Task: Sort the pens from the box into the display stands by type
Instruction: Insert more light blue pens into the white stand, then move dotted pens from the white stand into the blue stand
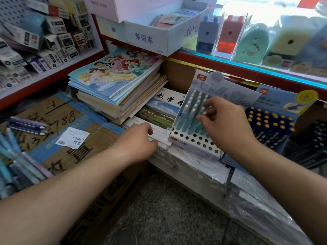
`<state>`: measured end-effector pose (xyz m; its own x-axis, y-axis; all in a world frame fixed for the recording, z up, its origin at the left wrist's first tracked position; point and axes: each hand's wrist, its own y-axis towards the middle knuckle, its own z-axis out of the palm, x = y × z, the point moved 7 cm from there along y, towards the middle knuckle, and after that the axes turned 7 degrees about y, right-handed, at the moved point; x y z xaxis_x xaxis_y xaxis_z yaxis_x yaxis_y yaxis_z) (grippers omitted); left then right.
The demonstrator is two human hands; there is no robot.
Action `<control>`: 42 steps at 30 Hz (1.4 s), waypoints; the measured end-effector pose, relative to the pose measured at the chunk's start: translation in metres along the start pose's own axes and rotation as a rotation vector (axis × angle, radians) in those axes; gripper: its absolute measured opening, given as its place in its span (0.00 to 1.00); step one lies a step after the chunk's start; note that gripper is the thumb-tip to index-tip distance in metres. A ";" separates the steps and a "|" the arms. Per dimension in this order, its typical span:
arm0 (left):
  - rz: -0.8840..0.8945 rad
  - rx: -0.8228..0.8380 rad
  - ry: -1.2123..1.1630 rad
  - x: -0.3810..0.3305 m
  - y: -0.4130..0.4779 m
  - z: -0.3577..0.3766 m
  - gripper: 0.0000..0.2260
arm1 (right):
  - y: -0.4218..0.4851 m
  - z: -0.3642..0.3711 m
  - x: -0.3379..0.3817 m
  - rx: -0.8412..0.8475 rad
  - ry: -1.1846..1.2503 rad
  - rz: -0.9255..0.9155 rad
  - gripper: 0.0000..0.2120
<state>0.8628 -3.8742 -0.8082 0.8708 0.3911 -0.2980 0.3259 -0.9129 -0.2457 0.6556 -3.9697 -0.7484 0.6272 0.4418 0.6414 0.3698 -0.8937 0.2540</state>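
A pale blue display stand with a hole-grid front stands on wrapped notebook stacks, several light blue pens upright in its back rows. My right hand reaches over the stand, fingers curled around the pens at their upper ends. My left hand rests beside the stand's left side, fingers curled on the edge of a white notebook stack. A second stand, dark blue with yellow-capped pens, stands to the right. Loose pens lie at the far left on a cardboard box.
Three dark dotted pencils lie on the cardboard box. A pile of colouring books sits behind the left hand. Shelves with small boxes rise at left; pencil sharpeners line the shelf above. Grey floor lies below.
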 end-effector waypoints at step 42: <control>-0.978 -0.283 -0.242 0.333 -0.270 -0.073 0.45 | -0.136 0.210 0.258 0.883 -0.085 -0.586 0.10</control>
<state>1.0915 -3.5063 -0.7736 0.0945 0.9583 -0.2696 0.9499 -0.1679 -0.2637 0.9108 -3.7174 -0.7695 0.2232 0.8197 0.5276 0.9747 -0.1814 -0.1306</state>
